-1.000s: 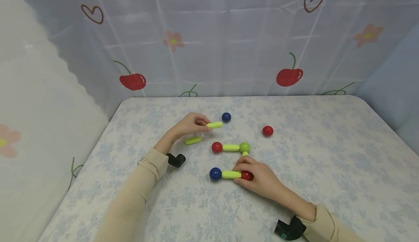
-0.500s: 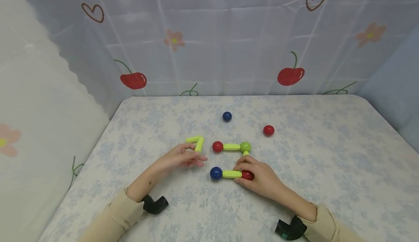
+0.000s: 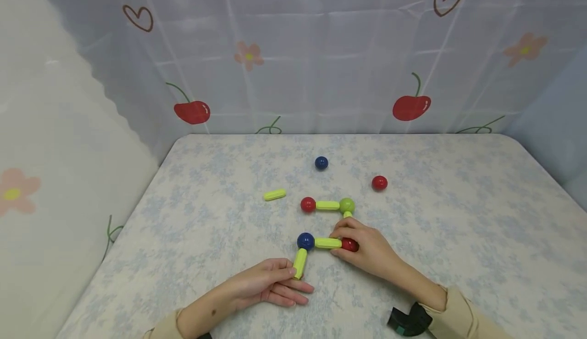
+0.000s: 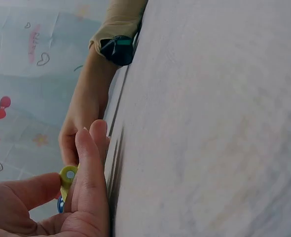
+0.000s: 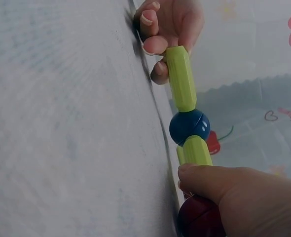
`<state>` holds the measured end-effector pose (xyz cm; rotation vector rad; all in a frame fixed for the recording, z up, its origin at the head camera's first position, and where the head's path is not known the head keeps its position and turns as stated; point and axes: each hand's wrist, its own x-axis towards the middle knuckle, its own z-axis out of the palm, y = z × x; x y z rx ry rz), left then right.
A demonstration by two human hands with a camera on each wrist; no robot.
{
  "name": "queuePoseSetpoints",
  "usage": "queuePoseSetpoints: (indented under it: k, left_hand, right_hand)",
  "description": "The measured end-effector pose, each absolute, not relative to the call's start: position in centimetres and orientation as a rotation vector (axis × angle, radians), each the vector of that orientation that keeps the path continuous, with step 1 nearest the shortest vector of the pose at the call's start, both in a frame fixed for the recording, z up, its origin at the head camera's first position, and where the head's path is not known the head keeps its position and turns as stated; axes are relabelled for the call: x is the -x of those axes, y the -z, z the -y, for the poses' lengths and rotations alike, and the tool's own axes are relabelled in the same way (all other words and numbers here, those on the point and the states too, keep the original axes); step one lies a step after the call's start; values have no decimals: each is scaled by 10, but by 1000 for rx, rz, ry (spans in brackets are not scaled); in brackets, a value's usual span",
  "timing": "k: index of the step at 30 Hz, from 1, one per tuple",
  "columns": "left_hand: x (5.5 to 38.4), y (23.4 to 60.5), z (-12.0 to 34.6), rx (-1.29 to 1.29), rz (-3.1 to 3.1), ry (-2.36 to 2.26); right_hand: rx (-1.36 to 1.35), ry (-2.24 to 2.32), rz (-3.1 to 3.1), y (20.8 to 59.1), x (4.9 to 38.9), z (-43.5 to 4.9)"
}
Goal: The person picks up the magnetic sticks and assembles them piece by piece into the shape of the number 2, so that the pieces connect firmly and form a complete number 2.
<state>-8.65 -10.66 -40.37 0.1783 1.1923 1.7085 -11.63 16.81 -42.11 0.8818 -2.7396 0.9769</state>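
My left hand pinches the near end of a yellow-green magnetic building stick between thumb and index finger; the other fingers are stretched out. The stick's far end meets a blue ball. From that ball a second stick runs right to a red ball. My right hand grips this red ball and the stick's end, partly hiding both. Behind, another red ball joins by a stick to a green ball, from which a further stick runs under my right fingers.
A loose yellow-green stick lies left of the assembled pieces. Farther back are a loose blue ball and a loose red ball. A printed curtain hangs behind the table.
My left hand has brought a stick from near the back blue ball toward the front, and its end now meets the front blue ball. My right hand stays in place.
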Motion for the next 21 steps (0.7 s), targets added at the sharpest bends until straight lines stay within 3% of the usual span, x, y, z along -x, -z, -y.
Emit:
queuePoseSetpoints:
  k: [11,21]
  left_hand:
    - [89,405,101,-202,-1272,-1654]
    - [118,389,115,-562,-1872,-1296]
  right_hand:
    - [-852,-986,2747,420,116,-168]
    - [-877,-994,2748,421,117,-168]
